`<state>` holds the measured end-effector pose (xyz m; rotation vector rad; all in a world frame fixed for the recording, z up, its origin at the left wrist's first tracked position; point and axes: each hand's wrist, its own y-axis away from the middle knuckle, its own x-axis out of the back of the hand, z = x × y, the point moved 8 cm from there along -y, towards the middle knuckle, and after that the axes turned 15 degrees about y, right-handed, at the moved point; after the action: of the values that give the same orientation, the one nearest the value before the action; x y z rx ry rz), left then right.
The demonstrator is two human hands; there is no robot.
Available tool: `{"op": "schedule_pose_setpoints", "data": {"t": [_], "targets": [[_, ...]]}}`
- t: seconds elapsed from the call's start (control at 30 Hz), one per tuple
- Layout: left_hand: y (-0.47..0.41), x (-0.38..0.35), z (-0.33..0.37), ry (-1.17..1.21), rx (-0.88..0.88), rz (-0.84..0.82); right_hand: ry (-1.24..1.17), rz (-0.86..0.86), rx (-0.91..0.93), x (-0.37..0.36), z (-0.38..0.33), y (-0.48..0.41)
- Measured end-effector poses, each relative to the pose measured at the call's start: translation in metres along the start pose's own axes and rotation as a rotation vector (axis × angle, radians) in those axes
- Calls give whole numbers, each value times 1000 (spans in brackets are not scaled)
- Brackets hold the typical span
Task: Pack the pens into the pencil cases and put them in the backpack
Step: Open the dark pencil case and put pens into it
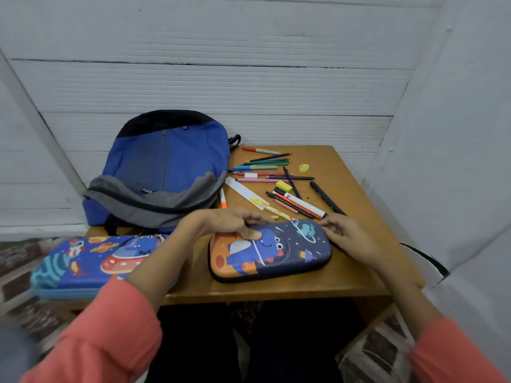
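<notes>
Opening step: left hand [226, 221] grips the closed dinosaur case [271, 252] on the desk [345, 277], right hand [348, 233] pinches its right end — probably the zip. Next: unzip fully; pens [300, 203] lie just behind.

The backpack [166, 161] lies at the desk's [345, 275] back left corner. The pens [262, 180] lie scattered to its right, toward the back right corner. The right pencil case [271, 252] sits before them by the front edge. The left pencil case [91, 261] overhangs the front left corner.
</notes>
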<state>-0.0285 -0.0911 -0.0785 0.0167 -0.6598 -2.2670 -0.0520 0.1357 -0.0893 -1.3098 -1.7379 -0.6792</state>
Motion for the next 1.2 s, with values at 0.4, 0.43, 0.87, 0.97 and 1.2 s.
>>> {"op": "schedule_pose_setpoints", "data": {"t": [0.4, 0.43, 0.87, 0.97, 1.2], "targets": [[2, -1, 4, -48, -6, 40, -7, 101, -10, 8, -4, 61], [2, -1, 4, -48, -1, 43, 32, 139, -9, 7, -7, 68], [2, -1, 2, -55, 33, 69, 50, 325, 104, -48, -98, 102], [4, -2, 3, -37, 27, 79, 92, 282, 83, -70, -128, 97], [6, -1, 4, -27, -24, 92, 142, 172, 79, -99, -179, 88]]}}
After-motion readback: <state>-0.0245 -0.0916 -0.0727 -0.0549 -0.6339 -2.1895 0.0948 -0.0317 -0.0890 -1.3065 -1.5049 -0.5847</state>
